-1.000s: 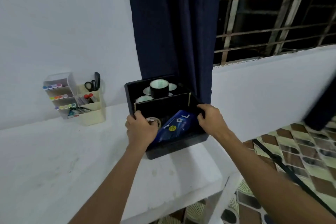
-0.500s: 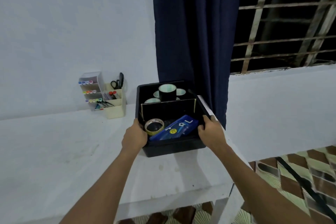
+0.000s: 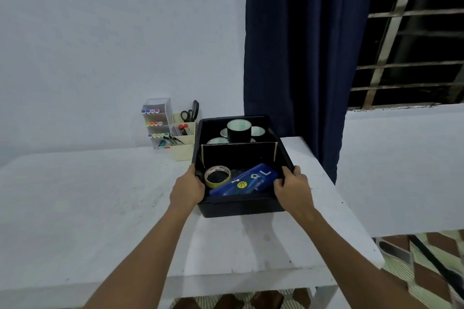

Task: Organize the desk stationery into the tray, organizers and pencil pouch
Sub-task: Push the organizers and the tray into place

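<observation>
1. While both hands grip the black tray (image 3: 241, 208) by its side walls, I judge the step in hand to be placing the filled tray on the desk (image 3: 100, 208), near the right end.
2. My left hand (image 3: 187, 189) is clenched over the tray's left rim, thumb inside; my right hand (image 3: 293, 189) is clenched over the right rim in the same way.
3. Inside, the front compartment holds a tape roll (image 3: 217, 176) and the blue pencil pouch (image 3: 244, 183), which lies slanted beside the roll; behind a cardboard divider (image 3: 238, 155) stand several dark tape rolls (image 3: 239, 129).
4. Against the wall to the left, the marker organizer (image 3: 157, 123) and the cream organizer (image 3: 183, 140) with scissors (image 3: 192, 111) stand just beside the tray's back corner.
5. Next, I think the tray needs settling flat, square to the desk edge, before I let go; whether its base already rests fully on the desk I cannot tell.
</observation>
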A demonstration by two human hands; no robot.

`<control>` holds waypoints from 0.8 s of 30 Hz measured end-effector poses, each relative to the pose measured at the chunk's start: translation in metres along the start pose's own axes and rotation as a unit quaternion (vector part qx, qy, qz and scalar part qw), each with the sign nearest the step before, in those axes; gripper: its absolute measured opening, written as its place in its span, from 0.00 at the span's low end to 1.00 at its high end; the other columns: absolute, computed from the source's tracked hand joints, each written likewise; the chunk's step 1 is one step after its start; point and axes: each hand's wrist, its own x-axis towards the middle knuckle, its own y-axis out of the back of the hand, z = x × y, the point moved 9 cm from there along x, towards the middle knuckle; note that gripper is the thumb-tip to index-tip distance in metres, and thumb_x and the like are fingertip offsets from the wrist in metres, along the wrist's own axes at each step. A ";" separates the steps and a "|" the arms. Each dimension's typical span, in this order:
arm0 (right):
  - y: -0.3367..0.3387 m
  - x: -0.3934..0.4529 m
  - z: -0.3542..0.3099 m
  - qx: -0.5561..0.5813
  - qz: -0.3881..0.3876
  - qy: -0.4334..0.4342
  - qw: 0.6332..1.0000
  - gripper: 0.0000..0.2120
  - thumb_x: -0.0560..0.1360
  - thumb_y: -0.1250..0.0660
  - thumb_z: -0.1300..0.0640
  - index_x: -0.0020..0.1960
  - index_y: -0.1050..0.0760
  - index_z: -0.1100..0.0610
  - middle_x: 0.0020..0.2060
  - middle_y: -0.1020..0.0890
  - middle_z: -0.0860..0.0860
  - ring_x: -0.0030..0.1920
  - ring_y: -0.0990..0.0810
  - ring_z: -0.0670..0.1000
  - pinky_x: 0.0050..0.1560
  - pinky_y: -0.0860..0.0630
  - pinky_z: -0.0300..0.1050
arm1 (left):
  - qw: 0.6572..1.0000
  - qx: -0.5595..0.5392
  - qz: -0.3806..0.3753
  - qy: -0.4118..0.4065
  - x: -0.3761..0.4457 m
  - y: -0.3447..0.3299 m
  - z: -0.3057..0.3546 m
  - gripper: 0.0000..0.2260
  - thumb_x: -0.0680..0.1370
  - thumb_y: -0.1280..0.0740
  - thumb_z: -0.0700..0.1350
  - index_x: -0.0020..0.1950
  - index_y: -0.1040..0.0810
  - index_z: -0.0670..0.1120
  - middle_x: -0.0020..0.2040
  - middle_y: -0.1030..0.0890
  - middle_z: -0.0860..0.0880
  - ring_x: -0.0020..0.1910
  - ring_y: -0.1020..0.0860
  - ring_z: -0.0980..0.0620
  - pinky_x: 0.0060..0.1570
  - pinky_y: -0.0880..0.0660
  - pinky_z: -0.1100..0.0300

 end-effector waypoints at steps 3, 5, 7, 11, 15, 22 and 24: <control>-0.002 -0.001 -0.003 0.003 0.002 0.005 1.000 0.20 0.77 0.39 0.57 0.67 0.29 0.63 0.61 0.27 0.64 0.54 0.25 0.63 0.52 0.25 0.54 | 1.000 0.004 0.000 -0.001 0.002 -0.001 -0.005 0.20 0.79 0.45 0.41 0.72 0.36 0.48 0.63 0.23 0.40 0.58 0.24 0.39 0.53 0.26 0.51; -0.002 -0.001 -0.005 0.005 0.005 0.006 1.000 0.20 0.76 0.39 0.58 0.66 0.28 0.63 0.60 0.26 0.64 0.53 0.25 0.63 0.51 0.25 0.53 | 1.000 0.005 0.003 -0.001 0.004 -0.001 -0.007 0.21 0.79 0.45 0.41 0.73 0.37 0.49 0.63 0.23 0.40 0.58 0.24 0.39 0.53 0.26 0.51; -0.004 -0.001 -0.005 0.004 0.004 0.005 1.000 0.19 0.76 0.39 0.58 0.66 0.28 0.63 0.60 0.25 0.64 0.53 0.25 0.63 0.51 0.25 0.53 | 1.000 0.006 0.006 0.001 0.005 -0.001 -0.008 0.21 0.79 0.45 0.41 0.73 0.37 0.49 0.63 0.23 0.40 0.58 0.24 0.39 0.53 0.27 0.51; -0.004 0.000 -0.006 0.009 -0.007 0.002 1.000 0.20 0.77 0.41 0.57 0.68 0.31 0.62 0.62 0.27 0.63 0.56 0.26 0.62 0.53 0.26 0.52 | 1.000 0.015 0.008 0.007 0.006 -0.001 -0.011 0.21 0.80 0.45 0.41 0.74 0.38 0.49 0.63 0.24 0.40 0.59 0.25 0.39 0.53 0.27 0.51; -0.007 0.000 -0.007 0.014 -0.022 0.000 1.000 0.21 0.78 0.42 0.56 0.70 0.33 0.60 0.64 0.29 0.61 0.58 0.27 0.60 0.56 0.26 0.51 | 1.000 0.016 0.000 0.012 0.006 -0.002 -0.013 0.21 0.80 0.45 0.42 0.73 0.38 0.49 0.64 0.24 0.41 0.59 0.24 0.40 0.53 0.26 0.50; -0.012 0.000 -0.005 0.005 -0.061 -0.013 0.998 0.23 0.79 0.43 0.53 0.72 0.37 0.57 0.66 0.31 0.59 0.61 0.29 0.59 0.60 0.28 0.52 | 0.999 0.019 -0.009 0.024 0.005 -0.001 -0.015 0.21 0.80 0.45 0.43 0.74 0.39 0.49 0.64 0.24 0.41 0.60 0.25 0.40 0.55 0.26 0.50; -0.012 0.002 -0.007 -0.047 -0.074 -0.014 0.996 0.24 0.79 0.44 0.52 0.73 0.39 0.56 0.68 0.33 0.60 0.65 0.32 0.60 0.64 0.32 0.57 | 1.000 0.009 -0.024 0.018 0.004 0.001 -0.014 0.19 0.81 0.46 0.46 0.72 0.36 0.48 0.63 0.23 0.41 0.59 0.24 0.40 0.55 0.26 0.50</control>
